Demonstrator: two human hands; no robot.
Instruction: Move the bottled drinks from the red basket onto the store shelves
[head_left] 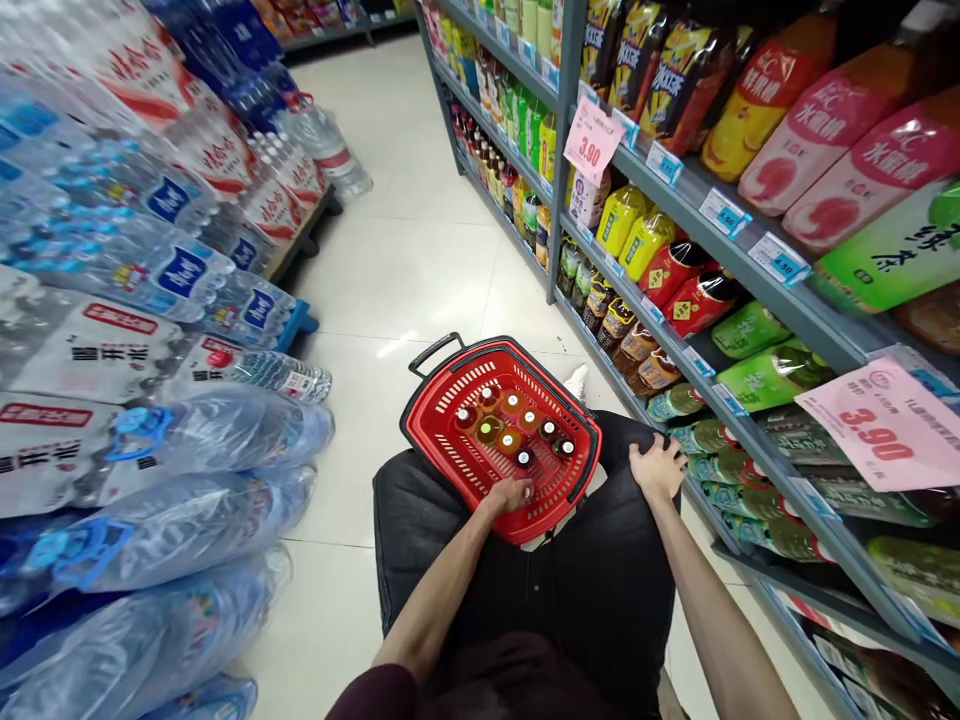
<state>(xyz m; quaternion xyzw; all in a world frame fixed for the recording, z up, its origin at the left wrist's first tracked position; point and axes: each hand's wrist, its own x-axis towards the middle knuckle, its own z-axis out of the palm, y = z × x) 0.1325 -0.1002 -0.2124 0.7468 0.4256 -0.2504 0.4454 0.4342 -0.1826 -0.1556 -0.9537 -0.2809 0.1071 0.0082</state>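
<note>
A red plastic shopping basket (pixel 442 390) with a black rim rests tilted across my thighs, its black handle (pixel 436 352) sticking out at the far left. Several small drink bottles (pixel 508 440) stand upright inside, their caps facing me. My left hand (pixel 508 494) reaches into the near side of the basket, fingers closed around what looks like the top of another bottle; most of it is hidden. On my right knee lies my right hand (pixel 660 467), fingers spread and holding nothing, close to the lower shelves.
Shelves (pixel 559 215) of bottled drinks with price tags (pixel 592 140) run along my right side. To my left, large water jugs (pixel 202 510) and wrapped water packs (pixel 180 270) are stacked on pallets. A tiled aisle floor (pixel 397 240) stretches ahead between them.
</note>
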